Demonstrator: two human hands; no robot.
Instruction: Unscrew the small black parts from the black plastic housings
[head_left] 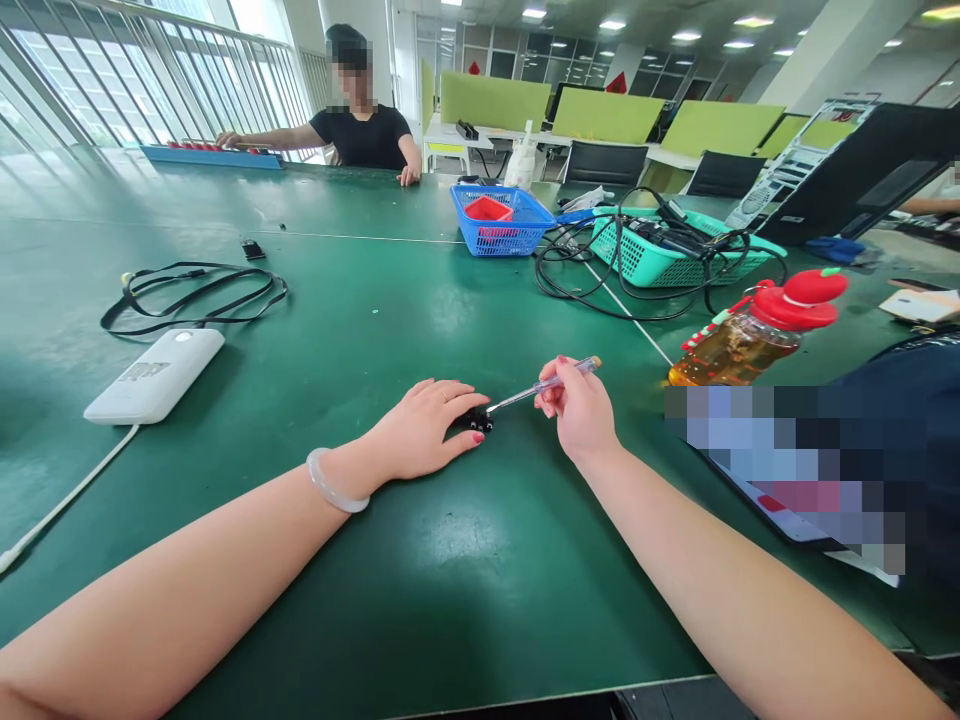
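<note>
My left hand (429,428), with a pale bangle at the wrist, rests on the green table (450,590) and holds a small black part (481,422) between thumb and fingers. Part of that piece is hidden under the fingers. To the right, my right hand (576,408) is closed around a slim screwdriver (551,383) with a clear handle and a yellowish end. The shaft slants down to the left, and its tip meets the black part or lies right at it.
A white power bank (156,376) and a coiled black cable (196,318) lie at left. Beyond are a blue basket (502,240), a teal basket (649,262) with cables, and a red-capped bottle (750,345). A tablet (802,535) lies at right. A person (369,135) sits across.
</note>
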